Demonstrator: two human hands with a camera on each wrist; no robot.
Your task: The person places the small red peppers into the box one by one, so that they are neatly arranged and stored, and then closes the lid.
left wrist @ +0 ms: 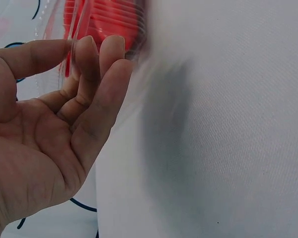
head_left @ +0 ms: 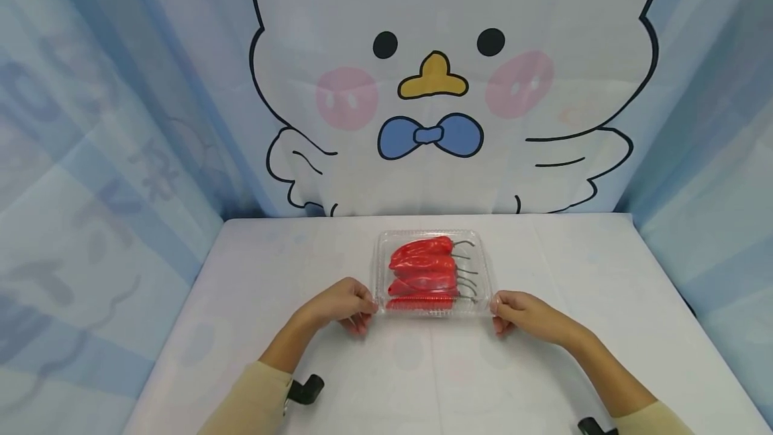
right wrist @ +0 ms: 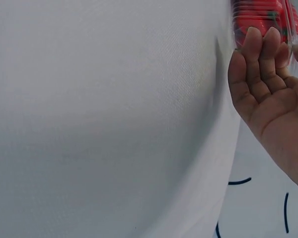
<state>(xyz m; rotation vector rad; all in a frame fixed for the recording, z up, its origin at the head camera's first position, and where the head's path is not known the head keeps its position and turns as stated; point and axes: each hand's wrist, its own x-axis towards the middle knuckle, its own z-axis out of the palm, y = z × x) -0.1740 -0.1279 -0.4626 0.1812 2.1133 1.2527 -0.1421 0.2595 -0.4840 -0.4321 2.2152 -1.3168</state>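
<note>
A clear plastic clamshell box (head_left: 486, 257) lies on the white table, its lid down over several red peppers (head_left: 423, 280) with thin stems pointing right. At the box's near left corner, my left hand (head_left: 341, 304) pinches the rim between thumb and fingers. The near right corner is held the same way by my right hand (head_left: 531, 314). In the left wrist view, the thumb (left wrist: 39, 55) presses on the plastic edge from one side and the fingertips from the other. The right wrist view shows the fingers (right wrist: 258, 64) against the ribbed wall; the thumb is partly cut off.
The white-covered table (head_left: 435, 381) extends around the box on all sides. Behind it hangs a cloth (head_left: 435, 180) with a cartoon bird, and pale blue curtains (head_left: 90, 220) flank both sides. A black wrist piece (head_left: 306, 389) juts from the left sleeve.
</note>
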